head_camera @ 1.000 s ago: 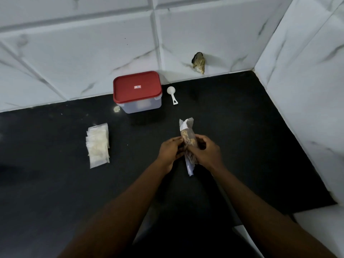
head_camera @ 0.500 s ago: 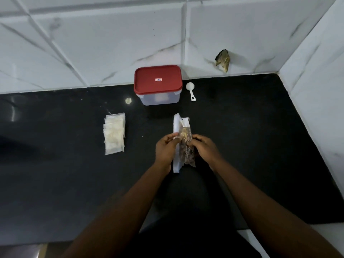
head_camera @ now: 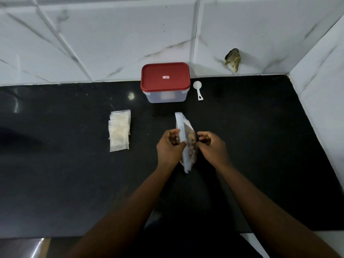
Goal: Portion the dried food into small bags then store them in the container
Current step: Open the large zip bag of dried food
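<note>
The bag of dried food is held in front of the red-lidded container, over the black desk. Its left edge is pinched by the curled fingers of the left hand, and its right side by those of the right hand. The bag is judged light, soft and probably slippery, so it is best gripped at the top seam. A stack of small bags lies left of the container, and a white scoop lies just right of it.
</note>
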Motion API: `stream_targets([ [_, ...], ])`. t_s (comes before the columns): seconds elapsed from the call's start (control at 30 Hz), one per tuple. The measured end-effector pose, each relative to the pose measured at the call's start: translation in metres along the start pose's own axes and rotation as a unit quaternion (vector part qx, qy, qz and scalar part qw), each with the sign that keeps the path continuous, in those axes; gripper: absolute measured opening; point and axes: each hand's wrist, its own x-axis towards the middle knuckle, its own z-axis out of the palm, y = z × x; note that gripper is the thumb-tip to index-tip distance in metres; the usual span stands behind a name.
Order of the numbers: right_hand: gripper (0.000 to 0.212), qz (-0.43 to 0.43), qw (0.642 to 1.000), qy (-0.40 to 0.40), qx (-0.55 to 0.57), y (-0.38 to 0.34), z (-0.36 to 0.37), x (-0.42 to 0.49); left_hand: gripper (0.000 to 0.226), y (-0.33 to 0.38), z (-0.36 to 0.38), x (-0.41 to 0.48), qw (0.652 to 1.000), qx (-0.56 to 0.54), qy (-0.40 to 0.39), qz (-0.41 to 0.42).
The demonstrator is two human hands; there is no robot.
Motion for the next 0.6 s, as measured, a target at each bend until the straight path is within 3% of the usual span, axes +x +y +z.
stream_targets([
  [0.1, 0.012, -0.051, 0.998, 0.023, 0.021, -0.007, -0.001, -0.004, 0.040, 0.007, 0.002, 0.001, 0.997, -0.049, -0.015, -0.056],
  [0.27, 0.015, -0.035, 0.997, -0.021, 0.067, -0.020, 0.000, 0.000, 0.021, 0.018, 0.002, 0.006, 0.965, -0.192, -0.109, -0.143],
  [0.6, 0.029, 0.035, 0.992, -0.038, 0.119, -0.021, -0.008, 0.001, 0.027, 0.032, -0.004, 0.008, 0.947, -0.226, -0.109, -0.202],
])
